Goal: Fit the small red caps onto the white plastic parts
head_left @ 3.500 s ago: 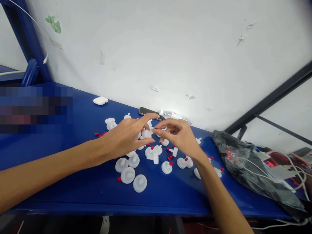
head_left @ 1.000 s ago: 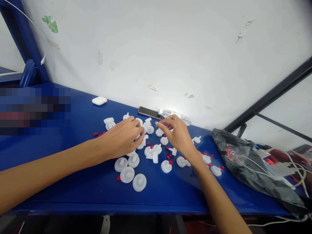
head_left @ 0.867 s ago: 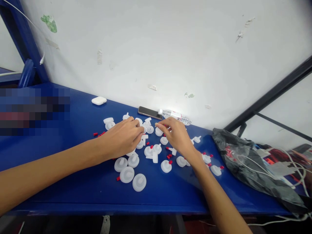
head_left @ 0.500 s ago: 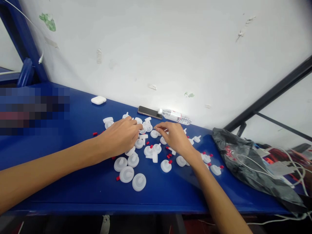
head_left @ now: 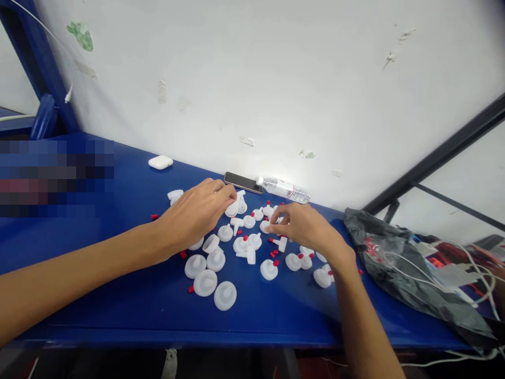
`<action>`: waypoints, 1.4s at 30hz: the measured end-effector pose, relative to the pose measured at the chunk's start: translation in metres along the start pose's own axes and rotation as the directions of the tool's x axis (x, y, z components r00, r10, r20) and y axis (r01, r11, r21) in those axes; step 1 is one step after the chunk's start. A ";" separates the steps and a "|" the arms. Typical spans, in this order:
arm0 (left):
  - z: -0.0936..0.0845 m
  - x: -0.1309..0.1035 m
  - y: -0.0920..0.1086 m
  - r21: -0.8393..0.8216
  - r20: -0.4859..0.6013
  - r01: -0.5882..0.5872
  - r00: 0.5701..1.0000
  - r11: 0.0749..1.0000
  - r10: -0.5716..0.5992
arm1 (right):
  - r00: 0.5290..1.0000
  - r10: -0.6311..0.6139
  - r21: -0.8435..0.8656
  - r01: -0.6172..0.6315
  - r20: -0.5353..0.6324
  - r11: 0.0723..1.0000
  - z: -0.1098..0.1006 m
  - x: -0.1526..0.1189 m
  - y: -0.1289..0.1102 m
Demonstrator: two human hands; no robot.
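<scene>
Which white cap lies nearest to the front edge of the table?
The white cap lowest in the whole picture; all others in view are farther from that table edge.

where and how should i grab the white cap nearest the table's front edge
Best to pinch the cap by its spout, coming from above and the right. It appears to lie broad side down with the narrow spout pointing up, and another cap sits close on its left, so fingers there would likely knock it.
</scene>
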State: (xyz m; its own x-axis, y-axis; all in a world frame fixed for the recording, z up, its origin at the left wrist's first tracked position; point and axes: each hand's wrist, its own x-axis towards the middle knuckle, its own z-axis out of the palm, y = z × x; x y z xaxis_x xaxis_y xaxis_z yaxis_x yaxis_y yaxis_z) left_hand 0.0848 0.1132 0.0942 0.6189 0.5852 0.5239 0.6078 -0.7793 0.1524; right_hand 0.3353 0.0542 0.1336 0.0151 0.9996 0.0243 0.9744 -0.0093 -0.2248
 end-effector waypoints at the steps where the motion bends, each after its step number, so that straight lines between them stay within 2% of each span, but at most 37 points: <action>1: 0.000 0.000 0.001 -0.050 -0.022 0.033 0.999 0.998 -0.034 | 0.999 0.010 -0.011 -0.010 0.033 1.000 0.000 0.000 0.002; 4: -0.002 -0.001 0.003 -0.175 -0.010 0.128 0.991 0.976 -0.132 | 0.994 0.015 -0.039 -0.011 0.106 0.999 0.005 0.001 0.003; 6: -0.003 -0.001 0.006 -0.207 0.016 0.140 0.990 0.968 -0.140 | 0.991 0.001 -0.054 0.006 0.135 0.999 0.008 0.003 0.002; 8: -0.003 -0.001 0.007 -0.191 0.005 0.093 0.996 0.977 -0.094 | 0.989 -0.019 -0.062 0.028 0.150 0.998 0.009 0.005 0.000; 13: 0.003 -0.002 0.002 -0.083 -0.112 -0.096 0.990 0.992 0.087 | 0.983 -0.058 -0.057 0.069 0.175 0.996 0.007 0.004 -0.002; 18: 0.006 -0.002 -0.002 -0.035 -0.097 -0.141 0.986 0.989 0.137 | 0.970 -0.047 -0.022 0.054 0.238 0.998 0.000 0.002 0.007; 22: 0.003 -0.002 0.002 -0.042 -0.064 -0.091 0.994 0.995 0.088 | 0.965 -0.025 -0.044 0.038 0.260 0.998 0.000 0.004 0.013; 31: -0.002 -0.005 0.009 -0.073 -0.013 -0.010 1.000 0.997 0.009 | 0.969 -0.090 -0.035 0.101 0.232 0.994 0.005 0.005 0.010; 39: -0.001 -0.006 0.012 -0.037 0.001 0.018 1.000 0.999 -0.018 | 0.960 -0.084 0.015 0.083 0.266 0.996 0.004 0.004 0.010; 42: -0.001 -0.006 0.012 -0.026 0.012 0.019 1.000 0.999 -0.019 | 0.965 -0.089 0.007 0.091 0.247 0.996 0.005 0.005 0.009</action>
State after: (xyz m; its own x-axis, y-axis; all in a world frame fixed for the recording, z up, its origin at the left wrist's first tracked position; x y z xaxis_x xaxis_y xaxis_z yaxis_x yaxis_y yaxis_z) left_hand 0.0880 0.0999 0.0936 0.6134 0.6026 0.5105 0.6063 -0.7735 0.1846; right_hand 0.3435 0.0589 0.1271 -0.1281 0.9719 -0.1976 0.9702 0.0816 -0.2280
